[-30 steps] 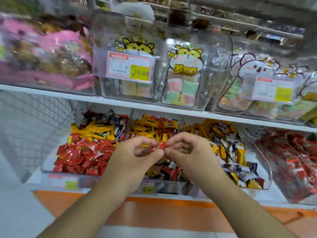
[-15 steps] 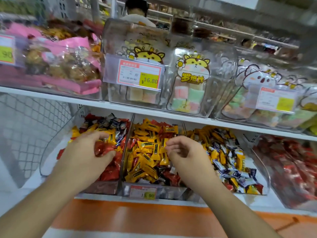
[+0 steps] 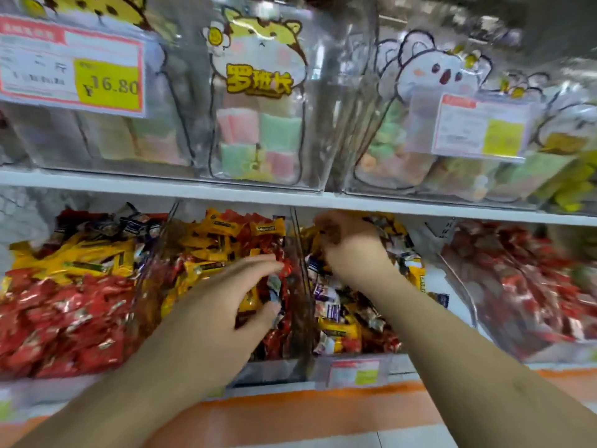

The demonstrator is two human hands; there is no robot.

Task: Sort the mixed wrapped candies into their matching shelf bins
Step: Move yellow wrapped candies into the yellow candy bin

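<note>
The left hand (image 3: pixel 226 305) hovers spread over the middle clear plastic bin (image 3: pixel 274 371) of red and yellow foil-wrapped candies (image 3: pixel 223 240) at the shelf's front edge. The right hand (image 3: pixel 350 244) digs into the adjacent bin; its grip cannot be determined. The candies are probably light, slippery and crinkly; pinch at the body.

White shelf (image 3: pixel 245 199) — clear candy bins (image 3: pixel 300 279)

Glossy foil-like candy wrappers (image 3: pixel 64 305), clear shiny plastic bins (image 3: pixel 300 253), smooth white shelf (image 3: pixel 129 185), paper price tag (image 3: pixel 71 66)
</note>
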